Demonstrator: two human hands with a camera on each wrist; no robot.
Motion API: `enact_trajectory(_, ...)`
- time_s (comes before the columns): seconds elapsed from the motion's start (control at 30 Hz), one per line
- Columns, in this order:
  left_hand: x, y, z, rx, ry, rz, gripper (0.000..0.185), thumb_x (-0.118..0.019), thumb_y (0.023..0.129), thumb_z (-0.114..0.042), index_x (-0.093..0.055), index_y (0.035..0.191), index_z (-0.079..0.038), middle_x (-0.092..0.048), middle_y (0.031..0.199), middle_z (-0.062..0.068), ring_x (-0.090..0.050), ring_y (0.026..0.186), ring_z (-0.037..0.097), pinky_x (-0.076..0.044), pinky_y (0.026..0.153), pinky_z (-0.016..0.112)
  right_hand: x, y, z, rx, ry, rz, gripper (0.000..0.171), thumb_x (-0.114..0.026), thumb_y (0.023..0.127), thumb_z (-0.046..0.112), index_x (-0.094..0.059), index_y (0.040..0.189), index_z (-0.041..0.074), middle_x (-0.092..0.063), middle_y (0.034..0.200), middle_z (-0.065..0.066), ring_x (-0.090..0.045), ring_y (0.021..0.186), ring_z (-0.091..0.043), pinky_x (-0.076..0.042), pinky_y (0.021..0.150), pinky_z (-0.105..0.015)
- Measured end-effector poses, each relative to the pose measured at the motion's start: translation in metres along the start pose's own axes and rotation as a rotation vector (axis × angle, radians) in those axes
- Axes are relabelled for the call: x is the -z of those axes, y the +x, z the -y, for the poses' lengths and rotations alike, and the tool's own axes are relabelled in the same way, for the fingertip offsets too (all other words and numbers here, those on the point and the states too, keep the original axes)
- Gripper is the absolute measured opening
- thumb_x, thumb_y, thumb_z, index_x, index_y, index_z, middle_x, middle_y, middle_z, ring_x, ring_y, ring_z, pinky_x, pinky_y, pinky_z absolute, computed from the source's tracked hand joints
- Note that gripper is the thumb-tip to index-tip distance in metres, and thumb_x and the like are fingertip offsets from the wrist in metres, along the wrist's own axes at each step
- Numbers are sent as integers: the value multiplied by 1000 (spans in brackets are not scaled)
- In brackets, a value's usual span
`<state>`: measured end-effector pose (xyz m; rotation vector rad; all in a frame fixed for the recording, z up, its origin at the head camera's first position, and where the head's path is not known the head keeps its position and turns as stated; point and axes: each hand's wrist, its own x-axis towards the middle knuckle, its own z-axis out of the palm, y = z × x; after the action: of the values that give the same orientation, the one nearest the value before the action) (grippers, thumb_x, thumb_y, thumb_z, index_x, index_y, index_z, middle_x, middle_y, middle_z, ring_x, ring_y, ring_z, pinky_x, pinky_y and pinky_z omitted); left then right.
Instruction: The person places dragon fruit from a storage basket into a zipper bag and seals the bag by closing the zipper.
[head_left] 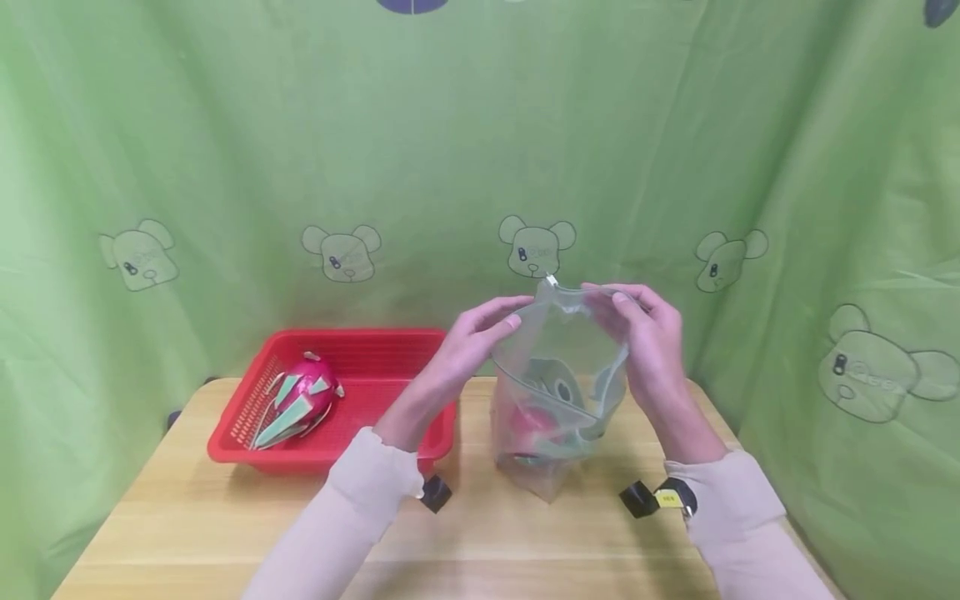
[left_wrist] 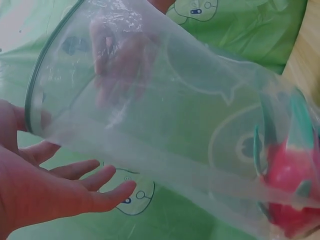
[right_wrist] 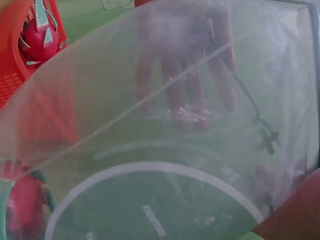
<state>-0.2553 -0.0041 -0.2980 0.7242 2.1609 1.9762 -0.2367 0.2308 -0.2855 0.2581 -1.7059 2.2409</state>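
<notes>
Our left hand (head_left: 480, 333) and right hand (head_left: 645, 333) each pinch the rim of the clear zip-top plastic bag (head_left: 558, 392), one per side, so the mouth stays wide open. The bag stands upright on the light wooden bench (head_left: 225, 525), btwn our hands, w/ a pink dragon fruit (head_left: 528, 425) sitting at its bottom, weighing it down. To the left, touching nothing we hold, a red slotted plastic basket (head_left: 375, 358) holds a second pink dragon fruit (head_left: 300, 400). Green bear-print cloth (head_left: 225, 167) hangs behind.

Both hands (head_left: 480, 337) (head_left: 648, 333) raised, fingers pinching, facing inward
</notes>
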Motion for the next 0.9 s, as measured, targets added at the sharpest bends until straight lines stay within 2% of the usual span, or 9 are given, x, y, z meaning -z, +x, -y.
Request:
enact_trajectory(0.27,11,-6,5,-72,42,47,42,-57,105,-27,-57,146,-21,-56,146,-5,-55,131,18,-46,109,48,-1,0,-2,39,113,-44,19,-53,105,3,-64,115,-8,-75,113,-15,-71,108,-26,-48,108,-36)
enact_trajectory(0.47,23,-11,8,-88,65,57,44,-60,103,-33,-57,146,-23,-57,143,-8,-56,130,14,-46,110,44,-3,0,-2,31,114,-43,18,-55,105,4,-65,115,-7,-75,113,-14,-71,109,-25,-48,109,-36)
enact_trajectory(0.67,30,-15,9,-102,97,73,43,-59,103,-35,-59,144,-21,-58,143,-7,-53,133,16,-43,111,48,-3,-1,-1,19,116,-48,18,-56,105,4,-65,115,-7,-75,114,-13,-71,110,-24,-47,109,-35)
enact_trajectory(0.9,42,-16,15,-78,136,8,38,-56,105,-31,-62,141,-20,-60,141,-7,-50,135,14,-42,112,47,-4,-2,-2,22,127,-52,18,-56,104,4,-65,116,-7,-75,114,-14,-71,109,-24,-47,109,-35)
